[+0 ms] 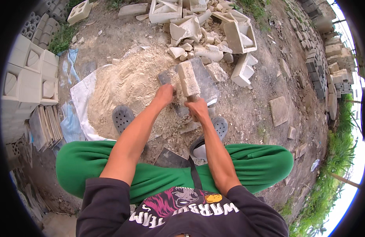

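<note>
**Mallet (pixel 188 80) in your right hand (pixel 197 108) at the dark slab (pixel 209 86)**

Nearest you, your green trousers (pixel 257 162) spread wide behind two grey clogs (pixel 123 118). Your right hand is wrapped around the mallet's handle, below its blocky, dust-coated head. The mallet is in front of the dark slab, as seen from above. Your left hand (pixel 164 95) is at the slab's left edge, fingers curled; whether it grips anything cannot be told from this angle. To the left, pale powder (pixel 125 85) is heaped on a white sheet (pixel 82 103). Farther out, broken pale blocks (pixel 187 30) form a pile.
</note>
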A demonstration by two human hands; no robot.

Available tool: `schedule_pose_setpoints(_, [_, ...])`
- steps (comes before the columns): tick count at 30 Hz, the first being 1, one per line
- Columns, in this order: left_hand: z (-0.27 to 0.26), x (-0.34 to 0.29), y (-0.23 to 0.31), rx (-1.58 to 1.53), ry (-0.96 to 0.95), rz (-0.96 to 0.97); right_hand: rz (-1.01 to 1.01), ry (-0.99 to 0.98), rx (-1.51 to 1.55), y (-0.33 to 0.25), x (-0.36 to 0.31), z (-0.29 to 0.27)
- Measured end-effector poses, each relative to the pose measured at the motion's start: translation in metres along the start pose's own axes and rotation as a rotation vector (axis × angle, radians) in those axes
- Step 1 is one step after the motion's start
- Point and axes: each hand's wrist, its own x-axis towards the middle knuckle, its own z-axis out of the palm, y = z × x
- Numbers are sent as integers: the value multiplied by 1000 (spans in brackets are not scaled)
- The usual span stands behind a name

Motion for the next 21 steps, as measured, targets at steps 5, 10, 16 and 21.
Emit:
schedule_pose_setpoints(5, [10, 2, -4, 27, 25, 16, -156, 92, 74, -51, -9, -15])
schedule_pose_setpoints(10, [7, 0, 5, -130, 127, 33, -197, 105, 109, 10, 0, 13])
schedule_pose_setpoints(16, [0, -2, 1, -42, 62, 46, 92, -44, 106, -15, -12, 1])
schedule_pose_setpoints(21, [7, -4, -3, -67, 120, 54, -189, 130, 98, -74, -15, -26])
